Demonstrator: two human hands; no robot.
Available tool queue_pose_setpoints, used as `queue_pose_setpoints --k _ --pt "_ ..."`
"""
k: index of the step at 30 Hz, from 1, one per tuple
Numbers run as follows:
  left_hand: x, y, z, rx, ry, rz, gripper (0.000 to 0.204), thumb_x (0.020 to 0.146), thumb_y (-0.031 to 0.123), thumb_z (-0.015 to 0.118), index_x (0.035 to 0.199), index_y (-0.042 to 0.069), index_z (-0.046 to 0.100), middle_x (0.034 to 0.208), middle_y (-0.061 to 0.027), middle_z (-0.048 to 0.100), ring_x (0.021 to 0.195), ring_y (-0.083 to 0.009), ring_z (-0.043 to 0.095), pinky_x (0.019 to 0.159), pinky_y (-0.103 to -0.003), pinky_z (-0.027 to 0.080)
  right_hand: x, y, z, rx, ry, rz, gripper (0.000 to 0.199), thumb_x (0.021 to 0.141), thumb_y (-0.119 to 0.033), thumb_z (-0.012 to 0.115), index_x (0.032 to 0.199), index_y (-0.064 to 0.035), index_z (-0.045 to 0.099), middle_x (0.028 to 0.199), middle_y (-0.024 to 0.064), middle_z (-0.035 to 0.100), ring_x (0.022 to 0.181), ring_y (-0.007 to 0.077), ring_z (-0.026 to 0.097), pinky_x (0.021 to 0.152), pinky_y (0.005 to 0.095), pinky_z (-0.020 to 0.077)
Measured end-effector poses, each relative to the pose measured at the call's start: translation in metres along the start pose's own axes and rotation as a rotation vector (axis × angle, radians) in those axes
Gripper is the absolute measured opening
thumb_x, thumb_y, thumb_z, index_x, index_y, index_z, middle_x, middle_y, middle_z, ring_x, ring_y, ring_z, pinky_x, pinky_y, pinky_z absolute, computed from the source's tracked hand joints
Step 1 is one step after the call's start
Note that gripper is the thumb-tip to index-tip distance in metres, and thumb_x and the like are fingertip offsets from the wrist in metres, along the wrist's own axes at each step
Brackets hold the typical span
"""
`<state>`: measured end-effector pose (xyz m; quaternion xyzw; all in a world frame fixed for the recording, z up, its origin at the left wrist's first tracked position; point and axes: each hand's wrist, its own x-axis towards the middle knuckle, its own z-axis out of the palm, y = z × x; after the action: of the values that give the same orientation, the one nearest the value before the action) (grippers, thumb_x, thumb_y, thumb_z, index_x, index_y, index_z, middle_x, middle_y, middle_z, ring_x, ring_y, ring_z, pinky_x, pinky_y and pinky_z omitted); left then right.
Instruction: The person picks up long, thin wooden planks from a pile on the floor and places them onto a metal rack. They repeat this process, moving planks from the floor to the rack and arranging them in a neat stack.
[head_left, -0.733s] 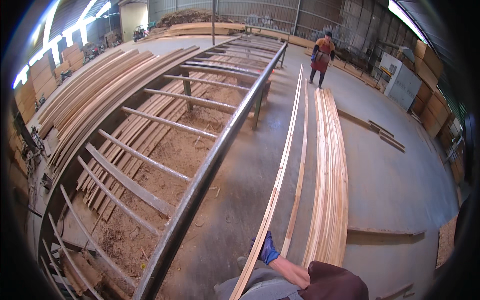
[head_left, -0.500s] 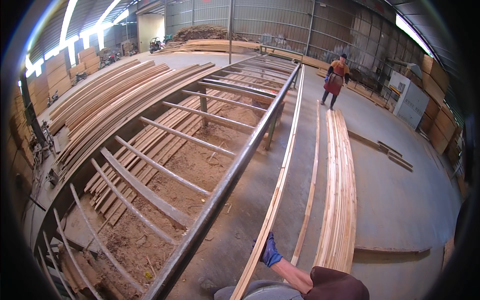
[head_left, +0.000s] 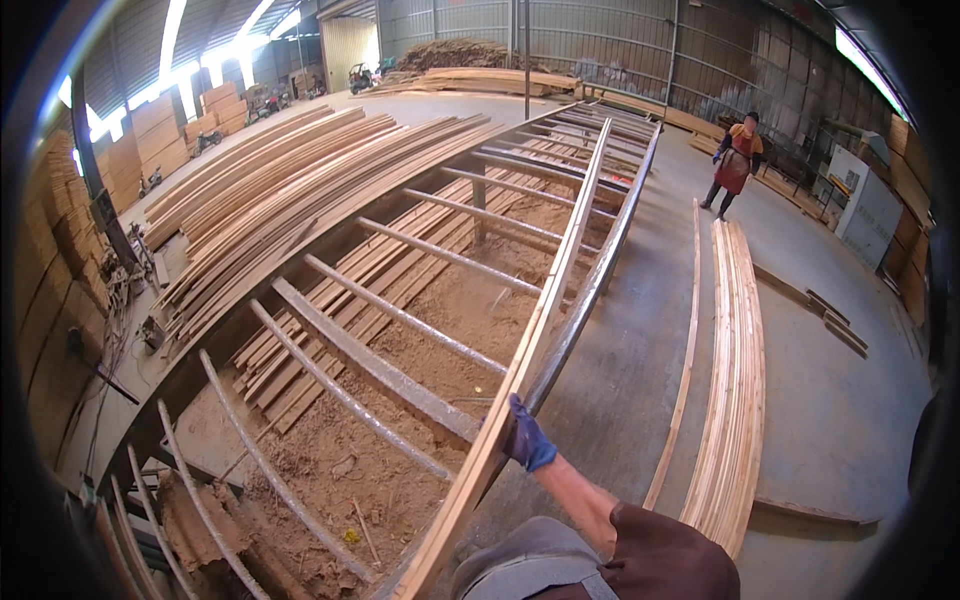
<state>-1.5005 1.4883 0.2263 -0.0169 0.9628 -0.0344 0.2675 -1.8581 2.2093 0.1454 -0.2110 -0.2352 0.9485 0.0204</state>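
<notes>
Head view: a long wooden strip (head_left: 530, 350) is gripped by the blue-gloved hand (head_left: 522, 438), fingers closed around its edge, so that its length can be borne along the steel rack rail (head_left: 590, 290). Which hand this is cannot be told; no other hand is seen. Finished strips (head_left: 735, 370) are stacked on the floor beside the rail, kept straight.

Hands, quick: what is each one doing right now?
Left hand: gloved, closed on the plank.
Right hand: not in view.

long plank (head_left: 530, 345) cut off below, left hand perhaps hidden, distant person (head_left: 733, 163) tiny
</notes>
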Motion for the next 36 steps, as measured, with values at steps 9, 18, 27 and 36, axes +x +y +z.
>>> queue_pose_setpoints --k 9,18,27,36 --pt "0.081 0.059 -0.072 -0.019 0.161 0.133 0.047 0.085 0.049 0.065 0.086 0.002 0.064 0.074 -0.0247 0.064 0.071 -0.0432 0.064 0.066 -0.053 0.051 -0.051 0.012 0.112 -0.715 -0.011 0.24 0.063 0.088 -0.054 0.067 0.129 -0.0083 0.053 0.108 0.0102 0.068 0.088 0.0199 0.07 0.067 0.0369 0.0595" --pt "0.154 0.213 -0.211 -0.157 0.281 0.196 0.059 0.07 0.058 0.079 0.075 0.0 0.068 0.067 -0.0256 0.064 0.063 -0.0442 0.063 0.058 -0.052 0.05 0.032 -0.011 0.113 -0.622 0.073 0.064 0.047 0.085 -0.049 0.072 0.107 -0.0078 0.063 0.085 0.0047 0.068 0.071 0.0154 0.065 0.068 0.033 0.056" --pt "0.302 0.398 -0.269 -0.08 0.359 0.326 0.048 0.07 0.05 0.08 0.092 0.008 0.07 0.076 -0.0141 0.07 0.071 -0.0317 0.068 0.067 -0.042 0.053 0.192 -0.146 0.082 -0.516 0.209 -0.073 0.034 0.086 -0.043 0.072 0.097 -0.0108 0.068 0.08 0.0043 0.068 0.065 0.0174 0.065 0.061 0.033 0.055" --pt "0.367 0.444 -0.261 -0.173 0.306 0.351 0.044 0.07 0.04 0.08 0.091 0.005 0.065 0.081 -0.0188 0.067 0.077 -0.0364 0.066 0.07 -0.046 0.052 0.192 -0.193 0.084 -1.25 0.154 0.053 0.044 0.093 -0.044 0.061 0.097 -0.0006 0.066 0.073 0.0127 0.071 0.054 0.0182 0.065 0.05 0.029 0.0501"
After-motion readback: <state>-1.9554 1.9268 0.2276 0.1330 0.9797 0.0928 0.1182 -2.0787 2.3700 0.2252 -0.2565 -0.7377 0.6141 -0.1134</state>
